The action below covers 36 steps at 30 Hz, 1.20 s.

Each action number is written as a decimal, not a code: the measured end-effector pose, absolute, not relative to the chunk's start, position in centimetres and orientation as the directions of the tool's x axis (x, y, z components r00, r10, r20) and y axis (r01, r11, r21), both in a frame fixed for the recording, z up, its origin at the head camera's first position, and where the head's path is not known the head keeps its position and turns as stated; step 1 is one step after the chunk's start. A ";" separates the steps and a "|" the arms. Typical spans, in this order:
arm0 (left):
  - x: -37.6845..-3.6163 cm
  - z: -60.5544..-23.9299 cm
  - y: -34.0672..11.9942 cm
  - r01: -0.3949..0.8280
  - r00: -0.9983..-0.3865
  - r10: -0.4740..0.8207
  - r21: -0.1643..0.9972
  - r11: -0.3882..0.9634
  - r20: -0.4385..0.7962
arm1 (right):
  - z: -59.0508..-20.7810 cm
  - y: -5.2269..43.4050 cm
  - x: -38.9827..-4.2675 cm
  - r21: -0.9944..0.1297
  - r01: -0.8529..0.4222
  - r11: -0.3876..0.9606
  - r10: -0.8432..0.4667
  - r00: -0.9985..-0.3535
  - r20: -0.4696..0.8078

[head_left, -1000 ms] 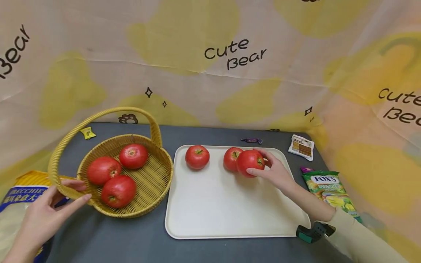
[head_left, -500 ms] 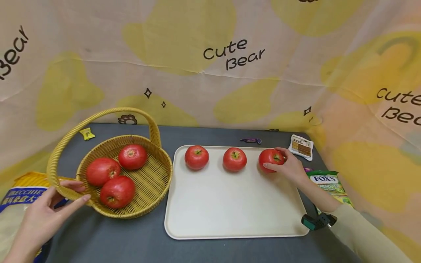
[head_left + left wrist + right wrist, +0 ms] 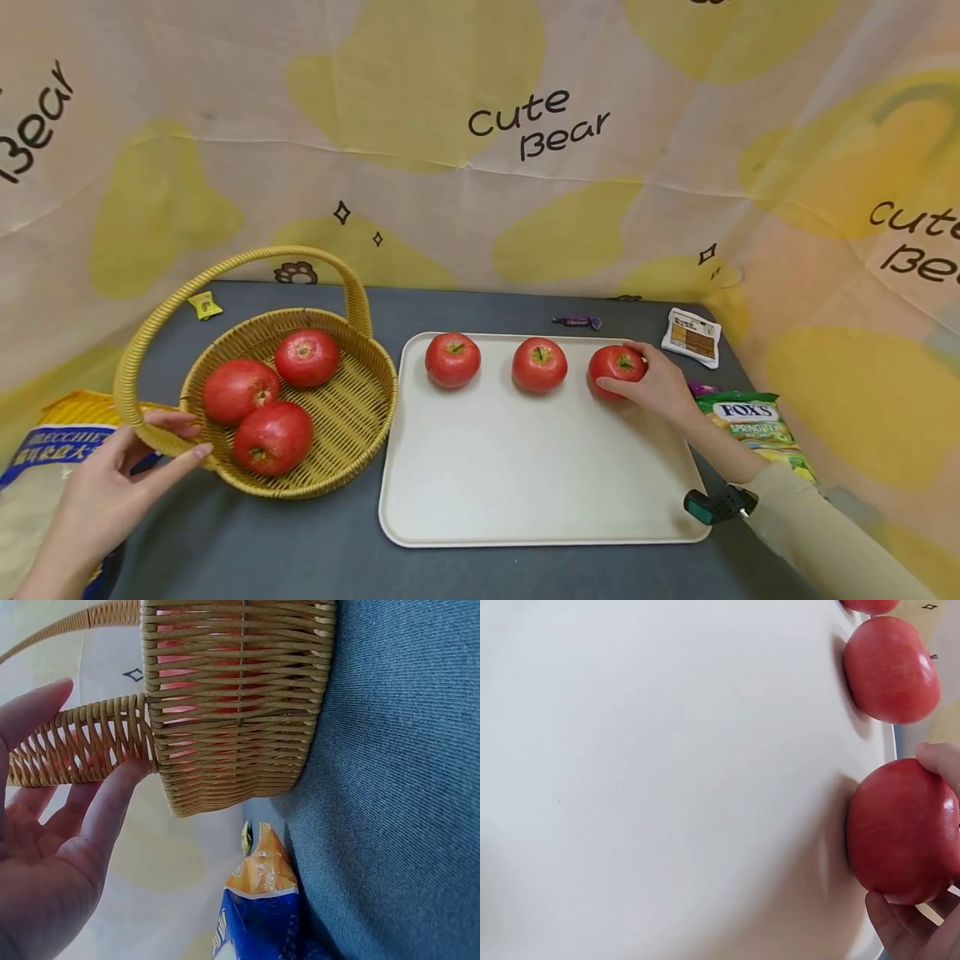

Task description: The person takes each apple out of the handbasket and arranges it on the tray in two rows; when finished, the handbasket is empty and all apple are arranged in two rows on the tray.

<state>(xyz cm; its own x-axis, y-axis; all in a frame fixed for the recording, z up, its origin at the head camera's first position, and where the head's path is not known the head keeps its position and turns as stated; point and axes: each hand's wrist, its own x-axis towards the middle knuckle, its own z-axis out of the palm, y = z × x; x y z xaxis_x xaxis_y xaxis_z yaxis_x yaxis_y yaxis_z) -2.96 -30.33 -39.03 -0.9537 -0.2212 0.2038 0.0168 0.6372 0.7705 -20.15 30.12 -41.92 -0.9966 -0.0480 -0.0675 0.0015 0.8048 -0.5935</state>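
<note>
Head view: right hand (image 3: 660,385) curled round the rightmost apple (image 3: 615,367) at the tray's (image 3: 525,492) far right corner, nearer it than the left hand (image 3: 120,479), fingers relaxed against the basket (image 3: 352,433) handle, well apart leftward.

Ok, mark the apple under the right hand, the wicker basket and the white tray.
apple (image 3: 615,365), head view, on its red top beside the stem.
wicker basket (image 3: 358,402), head view, on the bare woven floor at its right side.
white tray (image 3: 517,467), head view, on its bare middle.

Head high overview; wrists close-up
</note>
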 end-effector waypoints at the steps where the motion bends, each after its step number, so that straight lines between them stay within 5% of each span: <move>1: -2.9 -39.0 -30.3 0.020 -0.953 -0.221 0.770 0.638 0.208 | -42.0 30.1 -20.2 -0.593 -0.003 0.805 -0.052 -0.997 -0.065; 12: -2.8 -39.2 -30.5 0.029 -0.950 -0.222 0.769 0.638 0.220 | -41.9 29.3 -20.1 -0.546 -0.136 0.826 -0.106 -0.991 0.086; 21: -2.7 -39.2 -30.6 0.033 -0.946 -0.227 0.764 0.644 0.232 | -40.0 25.5 -20.1 -0.623 -0.308 0.719 -0.170 -0.947 0.272; 36: -3.0 -39.4 -30.4 0.050 -0.950 -0.211 0.776 0.628 0.232 | -39.4 12.9 -20.3 -0.785 -0.344 0.515 -0.404 -0.905 0.131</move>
